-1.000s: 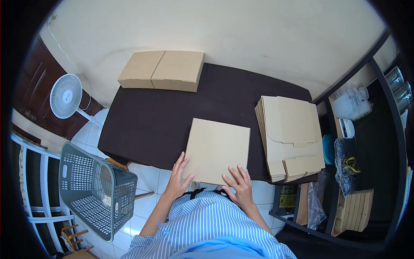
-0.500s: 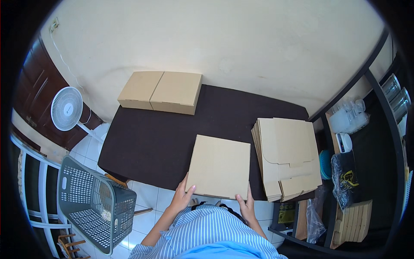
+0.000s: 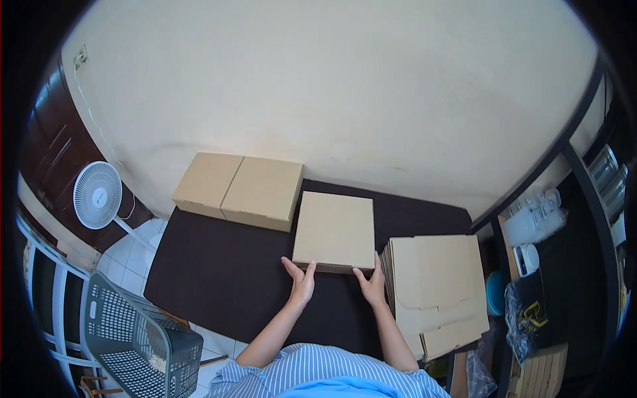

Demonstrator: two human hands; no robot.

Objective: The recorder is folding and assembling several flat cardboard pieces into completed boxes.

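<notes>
At mid-frame, touching probably light, stiff cardboard box (image 3: pixel 334 229) with splayed left hand (image 3: pixel 302 285), right hand (image 3: pixel 372 288) (grip unclear); hold by opposite sides.

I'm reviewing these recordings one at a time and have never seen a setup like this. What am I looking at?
There is no robot here, just a person's bare left hand and right hand. The only viewpoint is a wide fisheye camera on the person's head, looking down, so straight edges bend near the rim.

Both hands are at the near edge of a closed cardboard box; whether it is lifted or resting is hard to tell. Also on the dark-covered table are two closed boxes side by side near the wall, and a stack of flattened cardboard on the right. A grey basket stands off the table's left side.
</notes>
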